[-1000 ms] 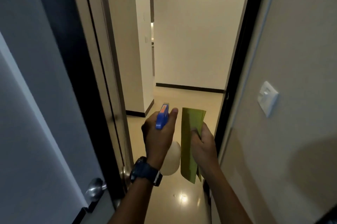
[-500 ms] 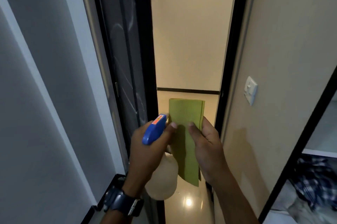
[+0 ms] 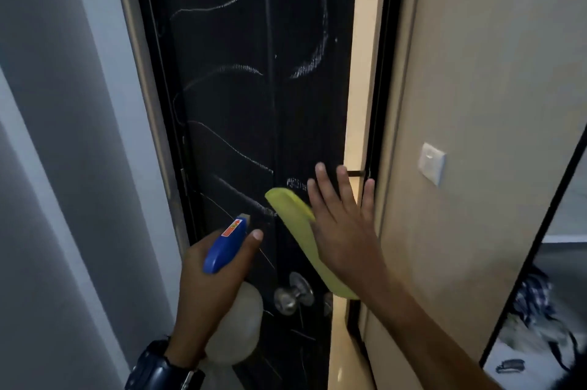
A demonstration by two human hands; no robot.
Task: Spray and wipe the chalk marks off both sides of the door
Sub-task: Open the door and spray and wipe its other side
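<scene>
As the door [image 3: 241, 122] swung nearly shut, showing its chalk [image 3: 313, 65] ahead of my hands, my right hand [image 3: 341, 224] spread flat, pressing the cloth [image 3: 301, 237] against it, my left hand [image 3: 212, 288] gripping the sprayer [image 3: 225, 245], wiping barely begun.

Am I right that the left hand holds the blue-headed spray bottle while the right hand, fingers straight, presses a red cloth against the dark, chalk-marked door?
Not quite: the cloth is yellow-green, not red, as the head view shows. The rest stands: the left hand grips the blue-headed spray bottle, and the right hand, fingers straight, presses the cloth against the dark door with its chalk marks.
</scene>
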